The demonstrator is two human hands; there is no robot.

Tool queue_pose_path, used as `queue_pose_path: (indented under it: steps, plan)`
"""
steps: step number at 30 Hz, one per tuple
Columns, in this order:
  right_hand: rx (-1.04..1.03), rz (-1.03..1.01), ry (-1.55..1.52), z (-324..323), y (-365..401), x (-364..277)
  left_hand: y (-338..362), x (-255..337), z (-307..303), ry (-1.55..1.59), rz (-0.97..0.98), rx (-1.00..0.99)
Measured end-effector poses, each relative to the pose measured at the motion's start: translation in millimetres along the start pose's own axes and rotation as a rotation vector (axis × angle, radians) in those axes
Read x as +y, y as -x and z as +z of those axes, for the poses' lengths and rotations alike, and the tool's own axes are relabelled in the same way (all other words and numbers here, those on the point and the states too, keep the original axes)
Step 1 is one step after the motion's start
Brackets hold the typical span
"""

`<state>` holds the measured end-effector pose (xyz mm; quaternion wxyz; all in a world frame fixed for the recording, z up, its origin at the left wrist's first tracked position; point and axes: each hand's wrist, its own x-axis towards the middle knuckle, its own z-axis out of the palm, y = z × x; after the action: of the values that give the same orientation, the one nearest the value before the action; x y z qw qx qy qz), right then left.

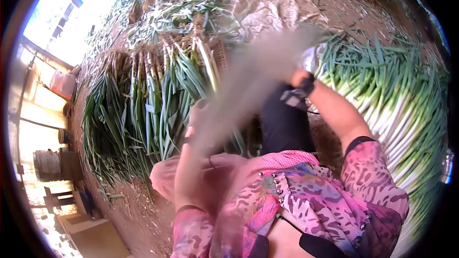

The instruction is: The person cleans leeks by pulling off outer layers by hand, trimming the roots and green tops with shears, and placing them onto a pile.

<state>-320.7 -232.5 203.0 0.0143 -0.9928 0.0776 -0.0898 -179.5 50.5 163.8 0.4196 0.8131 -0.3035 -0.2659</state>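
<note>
A long greyish-brown blur runs diagonally in front of me, from near my lap up to the upper right; I cannot make out what it is. My left hand is at its left side, beside the untrimmed leeks, with its fingers smeared. At the upper end of the blur is my right hand, below a dark wristband, partly hidden and smeared. Whether either hand holds something is unclear. Cleaned leeks with white stems lie in a large pile on the right.
Leek scraps and a crumpled tan sack lie on the ground ahead. A cardboard box stands at the lower left, with a bucket above it. A reddish container is farther up the left side.
</note>
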Motion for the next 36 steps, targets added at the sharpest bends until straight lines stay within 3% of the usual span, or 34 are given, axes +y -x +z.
queue_pose_path:
  steps: [2, 3, 4, 6, 7, 9, 10, 13, 14, 16, 17, 18, 19, 20, 21, 22, 25, 26, 28, 30, 32, 34, 36]
  plan:
    - [-0.141, 0.135, -0.187, 43, -77, -42, -52, -60, 17, 0.049, -0.045, 0.081]
    - [-0.204, 0.397, -0.634, 73, -102, -49, -79, -89, 25, 0.074, -0.066, 0.122]
    - [-0.175, 0.38, -0.69, 149, -129, -45, -95, -107, 37, 0.096, -0.061, 0.144]
    - [-0.267, 0.234, -0.452, 170, -141, -54, -108, -106, 35, 0.017, -0.067, 0.116]
    - [-0.274, 0.56, -0.729, 174, -146, -60, -110, -100, 42, 0.08, -0.047, 0.131]
    - [-0.321, 0.687, -0.825, 191, -144, -66, -120, -82, 46, -0.15, -0.101, 0.083]
    - [-0.344, 0.755, -0.872, 202, -139, -67, -126, -83, 52, -0.049, -0.137, 0.034]
    - [-0.303, 0.788, -0.979, 247, -136, -74, -132, -52, 54, -0.098, -0.094, 0.095]
    - [-0.213, 0.782, -1.001, 226, -132, -80, -138, -50, 53, -0.153, -0.078, 0.123]
    - [-0.333, 0.864, -1.271, 205, -135, -76, -158, -109, 74, -0.357, -0.072, 0.204]
    - [-0.389, 0.903, -1.405, 202, -137, -73, -159, -112, 70, -0.223, -0.128, 0.133]
    - [-0.479, 0.888, -1.369, 207, -141, -75, -161, -119, 65, -0.09, -0.18, 0.064]
    - [-0.431, 0.81, -1.479, 211, -140, -77, -161, -121, 58, 0.045, -0.23, -0.003]
    - [-0.379, 0.726, -1.587, 214, -139, -78, -159, -129, 55, 0.353, -0.235, -0.054]
    - [-0.33, 0.631, -1.697, 215, -140, -86, -143, -102, 34, 0.756, -0.371, -0.063]
    - [-0.295, 0.553, -1.578, 211, -142, -84, -140, -114, 24, 0.662, -0.183, -0.082]
    - [-0.179, 0.581, -1.752, 198, -149, -90, -113, -108, -14, 0.634, -0.068, -0.184]
    - [-0.09, 0.649, -1.948, 187, -149, -94, -99, -93, -30, 0.621, -0.055, -0.202]
    - [0.119, 0.427, -1.818, 186, -153, -95, -78, -62, -51, 0.604, -0.029, -0.194]
    - [0.094, 0.4, -1.801, 154, -145, -113, -62, -38, -71, 0.558, 0.026, -0.189]
    - [0.047, 0.318, -1.604, 118, -140, -136, -50, -20, -79, 0.967, -0.21, -0.161]
    - [0.039, 0.221, -1.503, 98, -140, -149, -36, -14, -95, 0.632, -0.066, -0.178]
    - [0.082, 0.199, -1.472, 78, -143, -155, -23, -11, -104, 0.538, 0.024, -0.116]
